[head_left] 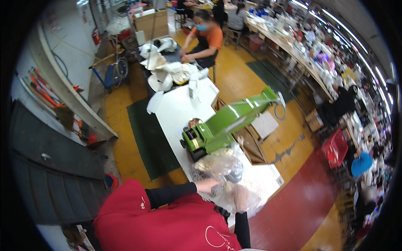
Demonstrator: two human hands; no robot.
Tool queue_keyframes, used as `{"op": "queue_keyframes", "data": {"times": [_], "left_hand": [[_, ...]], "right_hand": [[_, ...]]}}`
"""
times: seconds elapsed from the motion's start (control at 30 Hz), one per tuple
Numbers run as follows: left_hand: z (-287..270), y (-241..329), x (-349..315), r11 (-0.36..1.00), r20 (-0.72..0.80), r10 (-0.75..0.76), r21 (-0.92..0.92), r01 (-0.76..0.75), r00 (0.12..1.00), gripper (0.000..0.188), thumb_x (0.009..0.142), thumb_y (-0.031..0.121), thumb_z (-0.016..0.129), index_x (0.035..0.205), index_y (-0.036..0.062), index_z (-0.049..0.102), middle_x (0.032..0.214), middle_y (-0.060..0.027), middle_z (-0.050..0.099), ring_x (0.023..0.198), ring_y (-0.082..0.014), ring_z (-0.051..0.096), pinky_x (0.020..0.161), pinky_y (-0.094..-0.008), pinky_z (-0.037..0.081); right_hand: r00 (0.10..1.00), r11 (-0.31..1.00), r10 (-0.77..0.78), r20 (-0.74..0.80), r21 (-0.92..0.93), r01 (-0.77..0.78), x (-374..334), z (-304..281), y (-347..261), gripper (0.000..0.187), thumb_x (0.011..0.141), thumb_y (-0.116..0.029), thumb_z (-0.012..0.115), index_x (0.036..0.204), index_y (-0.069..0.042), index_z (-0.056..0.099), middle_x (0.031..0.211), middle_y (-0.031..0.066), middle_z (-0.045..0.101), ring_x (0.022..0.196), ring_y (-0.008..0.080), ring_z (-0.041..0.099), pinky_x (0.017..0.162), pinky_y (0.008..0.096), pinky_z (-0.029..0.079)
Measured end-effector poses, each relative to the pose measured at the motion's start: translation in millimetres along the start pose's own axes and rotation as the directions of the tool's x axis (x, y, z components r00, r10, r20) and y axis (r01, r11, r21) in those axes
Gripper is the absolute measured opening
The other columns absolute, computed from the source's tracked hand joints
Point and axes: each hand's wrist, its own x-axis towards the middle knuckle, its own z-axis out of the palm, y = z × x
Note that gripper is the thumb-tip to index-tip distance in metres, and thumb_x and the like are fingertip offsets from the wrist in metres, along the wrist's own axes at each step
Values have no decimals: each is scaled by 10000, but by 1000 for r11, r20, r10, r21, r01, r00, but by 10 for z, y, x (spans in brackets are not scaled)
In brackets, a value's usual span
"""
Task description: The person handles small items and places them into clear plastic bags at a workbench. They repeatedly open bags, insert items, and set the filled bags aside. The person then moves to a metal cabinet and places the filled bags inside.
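A crumpled clear plastic bag (222, 196) lies on the near end of the white table (184, 111), close in front of my body. My left hand (208, 185) comes in from the left in a black sleeve, its fingers closed on the bag's upper edge. On the bag's right part, my right hand (240, 198) is closed over the film, somewhat blurred. Another clear bag (217, 164) with pale contents too unclear to name sits just beyond my hands, against the green sewing machine (226, 121).
Across the table a co-worker (206, 39) in an orange top sits by a heap of white pieces (167, 71). Beside the machine's right side is a brown tray (248, 144). A dark green mat (146, 134) covers floor at left; a red basket (335, 148) stands right.
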Motion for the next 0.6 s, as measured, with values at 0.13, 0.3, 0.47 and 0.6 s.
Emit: {"op": "queue_keyframes", "data": {"times": [0.13, 0.3, 0.47, 0.6], "left_hand": [[-46, 79, 25, 998, 47, -55, -38, 56, 997, 573, 738, 131, 705, 1279, 55, 532, 1231, -189, 555, 1088, -357, 572, 942, -408, 457], [108, -31, 92, 992, 68, -122, 29, 120, 990, 390, 780, 157, 673, 1143, 35, 599, 1195, -138, 569, 1029, -352, 588, 851, -419, 480], [181, 13, 74, 980, -42, -193, 45, 195, 980, 204, 802, 164, 662, 957, 32, 663, 1012, -115, 629, 891, -346, 621, 764, -419, 498], [-25, 298, 22, 998, -198, -60, -20, 57, 978, 141, 832, 172, 662, 895, 48, 687, 857, -91, 649, 788, -314, 633, 705, -387, 506]], "right_hand": [[998, 997, 64, -6, 50, -63, 6, 193, 189, 193, 822, -197, 569, 848, -39, 677, 897, 178, 660, 894, 347, 612, 807, 450, 464], [986, 988, 140, 87, 54, -145, 108, 163, 336, 208, 809, -196, 591, 683, -48, 663, 764, 160, 651, 770, 350, 620, 713, 458, 470], [974, 924, 208, -86, 343, -167, -47, -288, 252, 139, 766, -142, 624, 784, -40, 716, 756, 159, 673, 764, 327, 657, 688, 406, 499], [946, 824, 326, -3, 492, -282, -91, -1333, -177, 146, 757, -89, 634, 852, -36, 730, 764, 184, 679, 721, 332, 669, 642, 388, 504]]}}
